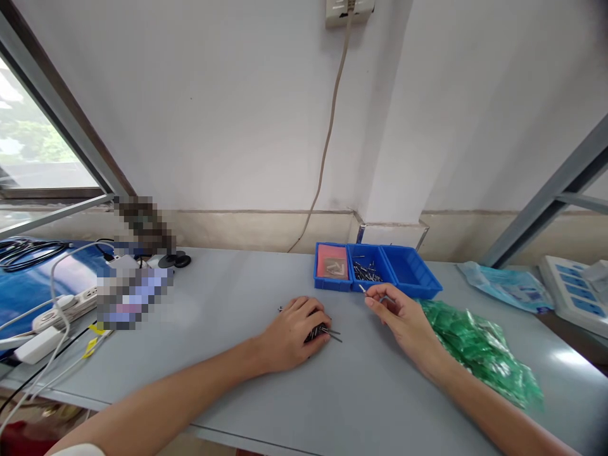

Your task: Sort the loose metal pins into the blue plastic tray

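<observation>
On the table, my left hand (pixel 295 332) is closed over a bunch of small dark parts with thin metal pins (pixel 317 330). Several pins stick out past the fingertips to the right. My right hand (pixel 392 310) pinches one slender metal pin (pixel 363 289) between thumb and fingers, its pale tip pointing up and left. That hand is just in front of a blue three-compartment tray (pixel 412 292). More of the dark pinned parts (pixel 367 272) lie in the tray's middle compartment. The left compartment holds a pink piece (pixel 331 258) with a small clear packet on it.
Green plastic bags (pixel 479 351) lie beside my right forearm. A light-blue packet (pixel 506 286) and a white power strip (pixel 577 291) are at the far right. To the left are cables, another power strip (pixel 85 301) and black round pieces (pixel 175 259). The wall rises behind the table.
</observation>
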A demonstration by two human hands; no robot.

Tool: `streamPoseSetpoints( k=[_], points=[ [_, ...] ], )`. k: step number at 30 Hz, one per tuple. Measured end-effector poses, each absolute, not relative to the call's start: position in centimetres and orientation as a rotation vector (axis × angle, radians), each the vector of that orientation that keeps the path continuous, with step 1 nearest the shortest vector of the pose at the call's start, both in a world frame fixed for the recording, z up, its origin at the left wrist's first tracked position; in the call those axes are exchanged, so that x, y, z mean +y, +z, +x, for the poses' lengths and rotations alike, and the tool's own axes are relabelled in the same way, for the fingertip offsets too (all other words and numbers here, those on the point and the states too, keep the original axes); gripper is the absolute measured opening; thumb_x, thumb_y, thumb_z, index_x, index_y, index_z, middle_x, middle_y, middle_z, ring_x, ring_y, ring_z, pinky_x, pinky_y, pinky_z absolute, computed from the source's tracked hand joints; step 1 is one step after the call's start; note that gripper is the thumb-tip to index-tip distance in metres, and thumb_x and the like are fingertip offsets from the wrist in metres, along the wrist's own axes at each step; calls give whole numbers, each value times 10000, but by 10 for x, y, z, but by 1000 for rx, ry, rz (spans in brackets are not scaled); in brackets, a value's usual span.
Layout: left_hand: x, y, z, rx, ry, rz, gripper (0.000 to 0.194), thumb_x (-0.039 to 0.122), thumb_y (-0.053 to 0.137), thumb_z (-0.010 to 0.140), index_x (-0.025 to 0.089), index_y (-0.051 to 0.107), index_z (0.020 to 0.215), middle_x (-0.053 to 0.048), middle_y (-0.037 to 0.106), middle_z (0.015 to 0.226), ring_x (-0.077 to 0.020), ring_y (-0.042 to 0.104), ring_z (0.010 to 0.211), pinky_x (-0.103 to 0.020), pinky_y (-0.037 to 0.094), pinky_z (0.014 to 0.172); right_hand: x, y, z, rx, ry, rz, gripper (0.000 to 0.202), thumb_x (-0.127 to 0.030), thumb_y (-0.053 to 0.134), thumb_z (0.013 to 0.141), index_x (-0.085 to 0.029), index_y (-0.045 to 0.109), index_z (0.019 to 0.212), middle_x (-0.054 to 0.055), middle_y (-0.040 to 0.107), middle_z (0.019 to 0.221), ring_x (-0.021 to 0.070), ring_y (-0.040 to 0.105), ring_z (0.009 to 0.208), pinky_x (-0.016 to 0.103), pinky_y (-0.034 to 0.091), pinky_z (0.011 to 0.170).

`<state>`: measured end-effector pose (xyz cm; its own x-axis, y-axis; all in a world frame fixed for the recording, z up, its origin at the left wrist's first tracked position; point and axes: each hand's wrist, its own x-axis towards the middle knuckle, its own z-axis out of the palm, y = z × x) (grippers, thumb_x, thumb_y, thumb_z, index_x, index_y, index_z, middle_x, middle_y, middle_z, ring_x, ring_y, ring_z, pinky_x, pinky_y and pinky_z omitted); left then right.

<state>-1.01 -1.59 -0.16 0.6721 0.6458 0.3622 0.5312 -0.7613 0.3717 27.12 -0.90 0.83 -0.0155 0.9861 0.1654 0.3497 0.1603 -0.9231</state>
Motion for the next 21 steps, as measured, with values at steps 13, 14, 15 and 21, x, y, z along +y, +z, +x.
streamPoseSetpoints(
  k=[13, 14, 15, 21],
  points=[
    [-16, -1, -10, 952, 701, 2659, 135, 259, 634, 1032, 228, 625, 1164, -64, 630, 1218, -244, 573, 1151, -403, 474, 1038, -10, 9, 270, -1473, 917, -1379, 332, -591, 650, 967, -285, 726, 1070, 10, 710, 956, 161, 523, 675, 299, 455, 614],
    [-16, -1, -10, 952, 701, 2660, 136, 262, 633, 1033, 230, 624, 1165, -64, 631, 1219, -244, 574, 1153, -403, 474, 1038, -10, 10, 270, -1472, 917, -1374, 331, -590, 653, 966, -284, 728, 1069, 11, 715, 972, 160, 525, 676, 299, 461, 619],
    [-16, -2, -10, 953, 701, 2661, 137, 262, 632, 1033, 231, 624, 1166, -65, 631, 1220, -245, 575, 1154, -403, 474, 1038, -10, 10, 270, -1471, 913, -1372, 331, -589, 658, 963, -283, 730, 1066, 13, 718, 982, 159, 528, 677, 299, 465, 624],
    [-16, -2, -11, 950, 704, 2661, 142, 266, 631, 1034, 233, 626, 1172, -68, 630, 1223, -249, 575, 1168, -403, 470, 1045, -11, 10, 270, -1489, 911, -1377, 349, -590, 663, 960, -268, 735, 1074, 26, 714, 940, 170, 526, 677, 301, 453, 612]
  ],
)
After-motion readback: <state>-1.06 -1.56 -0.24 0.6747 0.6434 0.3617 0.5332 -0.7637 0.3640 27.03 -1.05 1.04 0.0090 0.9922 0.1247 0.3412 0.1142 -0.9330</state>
